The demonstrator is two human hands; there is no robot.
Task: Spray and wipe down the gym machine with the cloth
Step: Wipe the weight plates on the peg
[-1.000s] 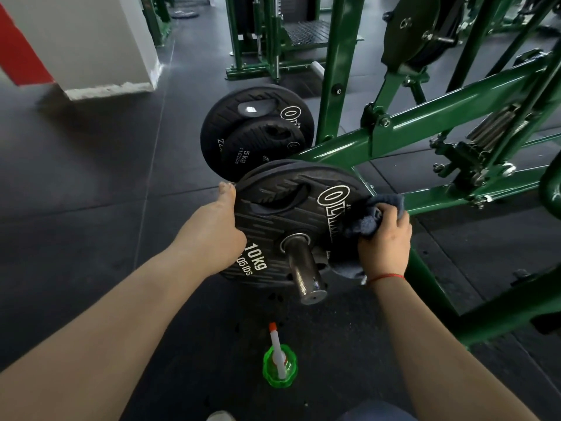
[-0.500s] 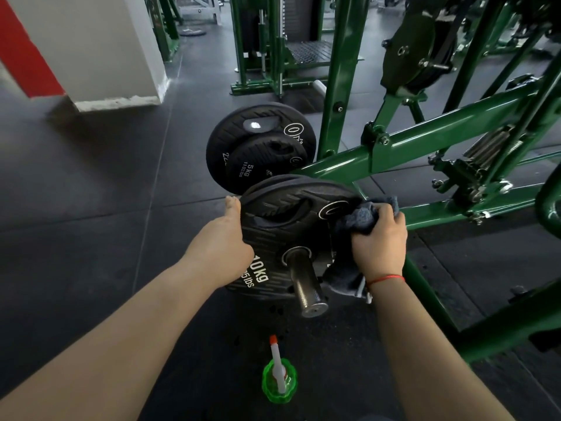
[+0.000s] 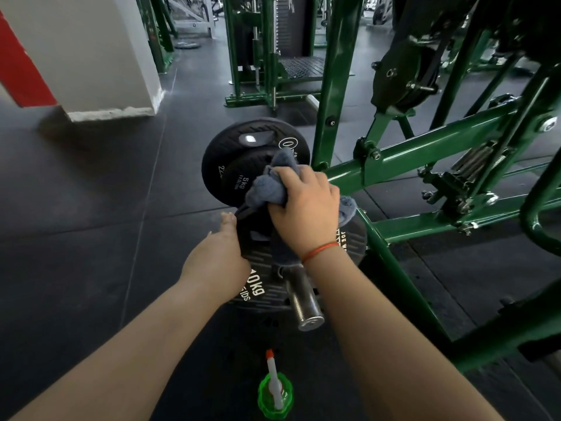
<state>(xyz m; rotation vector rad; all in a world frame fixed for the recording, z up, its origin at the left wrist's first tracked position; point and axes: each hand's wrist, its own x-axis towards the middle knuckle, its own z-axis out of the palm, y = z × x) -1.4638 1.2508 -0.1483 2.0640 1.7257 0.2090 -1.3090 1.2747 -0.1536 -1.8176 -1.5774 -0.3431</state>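
A black 10 kg weight plate [image 3: 267, 287] sits on the steel sleeve [image 3: 303, 302] of the green gym machine [image 3: 425, 147]. My right hand [image 3: 303, 205] grips a bunched grey cloth [image 3: 268, 185] and presses it on the top edge of that plate. My left hand [image 3: 217, 259] holds the plate's left rim, thumb up along the edge and fingers hidden behind it. A green spray bottle [image 3: 274, 390] with a white nozzle and orange tip stands on the floor below the sleeve, between my forearms.
A second stack of black plates [image 3: 230, 159], one marked 5 kg, hangs just behind. Green frame bars [image 3: 403, 287] run to the right and down to the floor. A white pillar [image 3: 100, 56] stands at the far left on the dark rubber floor [image 3: 91, 208].
My right hand has slid the cloth from the plate's right side up and left onto its top edge. The left hand keeps its hold on the left rim. The view has tilted slightly.
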